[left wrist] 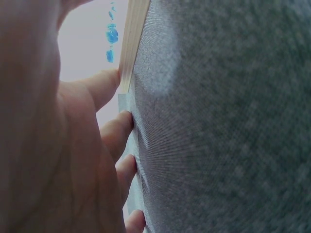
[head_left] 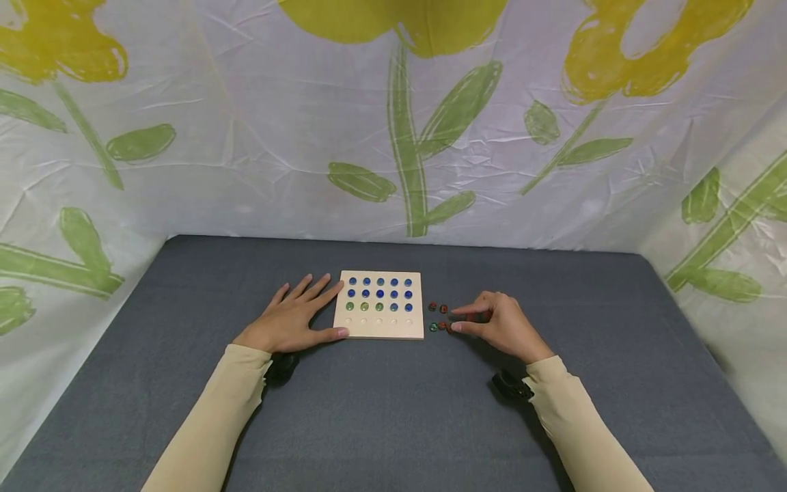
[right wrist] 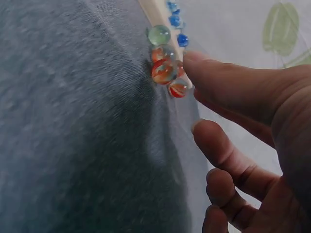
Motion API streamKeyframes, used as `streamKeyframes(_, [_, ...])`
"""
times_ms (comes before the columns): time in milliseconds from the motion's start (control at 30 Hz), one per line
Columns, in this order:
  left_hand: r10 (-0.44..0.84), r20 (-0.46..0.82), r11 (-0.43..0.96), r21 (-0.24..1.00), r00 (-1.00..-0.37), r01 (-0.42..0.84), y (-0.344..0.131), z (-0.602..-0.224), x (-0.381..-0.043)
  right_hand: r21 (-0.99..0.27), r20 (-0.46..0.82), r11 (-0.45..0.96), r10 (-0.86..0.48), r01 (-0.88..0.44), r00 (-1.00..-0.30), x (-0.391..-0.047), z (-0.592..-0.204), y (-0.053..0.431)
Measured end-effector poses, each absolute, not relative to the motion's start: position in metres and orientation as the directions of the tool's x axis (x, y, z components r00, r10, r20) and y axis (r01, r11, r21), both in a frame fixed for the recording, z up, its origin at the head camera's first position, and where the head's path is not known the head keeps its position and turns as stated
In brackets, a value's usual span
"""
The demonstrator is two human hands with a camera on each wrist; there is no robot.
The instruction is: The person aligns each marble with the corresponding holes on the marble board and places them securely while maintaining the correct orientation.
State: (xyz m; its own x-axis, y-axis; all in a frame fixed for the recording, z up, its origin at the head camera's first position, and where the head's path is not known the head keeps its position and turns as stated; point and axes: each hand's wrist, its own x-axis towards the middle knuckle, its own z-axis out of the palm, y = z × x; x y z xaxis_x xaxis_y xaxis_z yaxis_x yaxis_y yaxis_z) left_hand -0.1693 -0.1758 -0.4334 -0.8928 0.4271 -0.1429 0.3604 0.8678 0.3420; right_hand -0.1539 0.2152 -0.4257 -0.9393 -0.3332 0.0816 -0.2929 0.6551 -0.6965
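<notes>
While the left hand [head_left: 292, 320] is splayed against the left side of the pale wooden board [head_left: 380, 331], index fingertip at the edge and thumb at the near corner, the right hand [head_left: 499, 324] sits off the opposite side. Board is mid-table, well apart from the far edge of the table [head_left: 369, 424], where the flowered backdrop [head_left: 277, 171] rises; gray cloth runs wide on both flanks and toward the person. Tight spot: strip between board and right hand, holding loose reddish marbles [head_left: 444, 309] plus one pale green marble [right wrist: 159, 35] (some partly overlap). Right hand: fingers bent, thumb and index apart, nothing seen between them; thumb tip right by the closest reddish ones, contact can't be told. Left hand has hold of nothing, fingers straight. On board: blue marbles [head_left: 379, 294] fill two far rows; third row has three green marbles [head_left: 365, 307], two blue; nearest row, bare dimples.
</notes>
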Motion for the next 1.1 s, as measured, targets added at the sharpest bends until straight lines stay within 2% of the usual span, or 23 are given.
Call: streamKeyframes(1100, [0.430,-0.130,0.861,0.357,-0.894,0.363,-0.176,-0.432,-0.167,-0.716,0.070,0.640,-0.331,-0.279,-0.941,-0.151,-0.441,0.213])
